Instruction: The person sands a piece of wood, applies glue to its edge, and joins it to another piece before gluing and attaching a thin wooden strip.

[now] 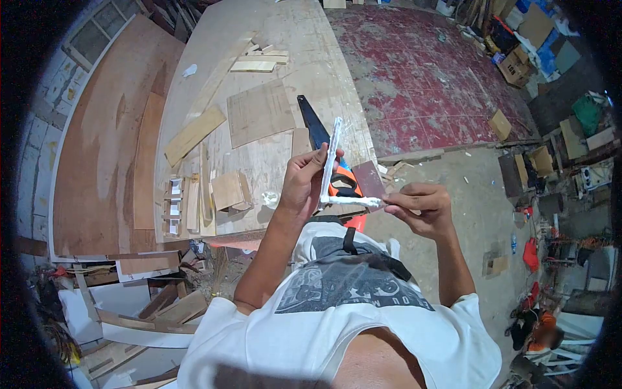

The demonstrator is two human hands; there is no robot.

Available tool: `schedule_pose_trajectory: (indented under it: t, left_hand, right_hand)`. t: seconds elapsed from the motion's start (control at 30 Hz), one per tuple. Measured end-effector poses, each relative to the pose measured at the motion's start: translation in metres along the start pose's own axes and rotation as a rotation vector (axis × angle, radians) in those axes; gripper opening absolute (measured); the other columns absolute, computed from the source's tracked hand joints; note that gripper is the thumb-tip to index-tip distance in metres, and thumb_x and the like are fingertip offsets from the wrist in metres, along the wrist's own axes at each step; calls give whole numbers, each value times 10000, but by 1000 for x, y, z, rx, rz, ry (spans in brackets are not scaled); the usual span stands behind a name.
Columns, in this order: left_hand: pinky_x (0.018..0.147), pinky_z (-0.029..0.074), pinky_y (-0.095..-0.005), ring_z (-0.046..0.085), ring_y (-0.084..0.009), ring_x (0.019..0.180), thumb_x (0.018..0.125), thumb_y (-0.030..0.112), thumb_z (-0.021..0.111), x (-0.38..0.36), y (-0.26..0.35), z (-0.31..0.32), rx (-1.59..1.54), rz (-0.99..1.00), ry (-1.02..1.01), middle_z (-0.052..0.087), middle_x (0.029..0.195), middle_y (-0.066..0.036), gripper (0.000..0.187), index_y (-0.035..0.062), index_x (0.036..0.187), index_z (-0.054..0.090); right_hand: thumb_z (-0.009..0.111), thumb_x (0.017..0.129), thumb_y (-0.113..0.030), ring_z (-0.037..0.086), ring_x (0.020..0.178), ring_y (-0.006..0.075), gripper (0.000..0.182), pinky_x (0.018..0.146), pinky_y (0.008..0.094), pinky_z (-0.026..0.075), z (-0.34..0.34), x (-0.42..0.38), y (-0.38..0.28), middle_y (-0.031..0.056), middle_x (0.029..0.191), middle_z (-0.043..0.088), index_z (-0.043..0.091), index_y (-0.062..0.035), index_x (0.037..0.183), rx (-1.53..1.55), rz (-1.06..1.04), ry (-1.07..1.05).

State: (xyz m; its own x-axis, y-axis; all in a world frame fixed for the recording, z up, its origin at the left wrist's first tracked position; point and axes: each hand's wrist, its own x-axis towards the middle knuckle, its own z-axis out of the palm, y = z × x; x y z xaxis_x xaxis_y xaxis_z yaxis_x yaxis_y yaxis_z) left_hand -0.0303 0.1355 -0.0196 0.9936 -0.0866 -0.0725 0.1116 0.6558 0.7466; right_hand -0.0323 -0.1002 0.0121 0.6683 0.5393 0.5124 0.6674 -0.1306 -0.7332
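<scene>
My left hand (303, 178) is closed round the upright arm of an L-shaped piece (332, 159) that looks smeared or coated in white. The free end of its lower arm is pinched between the fingertips of my right hand (422, 209). The piece is held up in front of my body at the table's near edge. Behind it, a handsaw (312, 120) with a dark blade and an orange handle lies on the table, partly hidden by my left hand and the piece. A reddish flat board (369, 178) shows beyond the lower arm.
On the wooden table (324, 71) lie a square plywood sheet (260, 113), wood strips (259, 63), a plank (194, 136), stacked small boards (231, 190) and a white compartmented frame (173, 206). Large panels (107, 136) lean at left. Scrap wood (155, 311) clutters the floor.
</scene>
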Motion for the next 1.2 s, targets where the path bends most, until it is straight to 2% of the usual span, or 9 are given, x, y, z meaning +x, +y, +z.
schedule_pose_trajectory:
  t: [0.2, 0.3, 0.37, 0.47, 0.53, 0.63, 0.87, 1.1, 1.2]
  left_hand:
    - [611, 460, -207, 577, -85, 637, 888, 249, 578, -2, 0, 8, 13, -15, 0, 623, 711, -56, 311, -55, 915, 638]
    - [618, 464, -211, 576, -88, 638, 888, 253, 577, -1, -2, 9, 3, -4, -3, 619, 702, -54, 315, -55, 914, 637]
    - [622, 466, -213, 576, -88, 640, 888, 256, 576, -1, -1, 6, -2, 1, -10, 620, 703, -54, 318, -55, 914, 638]
    - [606, 462, -217, 573, -87, 637, 889, 266, 573, -1, -1, 0, 3, -22, -12, 621, 717, -55, 329, -56, 914, 636]
    - [593, 448, -209, 563, -79, 636, 893, 279, 565, -1, -4, 1, 7, 9, -27, 617, 730, -52, 343, -57, 924, 628]
    - [585, 431, -197, 545, -74, 622, 896, 287, 560, -3, -3, 8, -6, -18, 15, 605, 724, -42, 345, -50, 939, 621]
    - [563, 412, -180, 521, -60, 601, 893, 299, 562, -2, -6, -2, -42, -23, 14, 587, 702, -24, 347, -38, 948, 621]
    - [564, 399, -177, 508, -52, 595, 895, 313, 556, -2, -6, -3, 15, 2, -1, 574, 678, -7, 361, -38, 946, 620]
    - [595, 408, -191, 513, -56, 609, 894, 308, 558, -3, -3, -1, 5, 10, -14, 573, 676, -5, 357, -39, 949, 619]
  right_hand:
    - [723, 710, -1, 541, 520, 121, 197, 455, 249, 393, 6, 4, -3, 105, 646, 618, 699, -15, 905, 1, 112, 283]
    - [717, 717, 0, 549, 527, 126, 195, 459, 252, 394, 4, 5, -1, 105, 652, 620, 699, -16, 911, -16, 118, 253]
    - [718, 716, -2, 554, 535, 131, 199, 468, 255, 401, -1, 2, -2, 105, 651, 620, 699, -17, 914, -27, 22, 16]
    - [721, 716, -13, 554, 549, 136, 248, 490, 245, 399, 1, -2, -3, 88, 697, 641, 695, -48, 960, 28, 0, -19]
    - [722, 715, -10, 555, 552, 128, 255, 487, 242, 401, 2, -3, -3, 91, 711, 648, 692, -44, 966, 31, 11, -9]
    - [714, 724, 4, 527, 502, 93, 194, 438, 210, 382, 11, 3, -3, 83, 660, 621, 690, 6, 917, 13, 36, 256]
    - [720, 712, -17, 571, 558, 136, 255, 483, 249, 420, 7, -1, -3, 96, 729, 650, 695, -58, 963, 13, -22, -87]
    - [729, 697, -14, 586, 569, 144, 275, 494, 248, 432, 11, 3, -7, 109, 716, 651, 693, -56, 967, 20, 71, 112]
    - [728, 697, -9, 586, 570, 143, 272, 494, 245, 433, 8, 4, -6, 114, 713, 650, 695, -55, 963, 15, 19, -13]
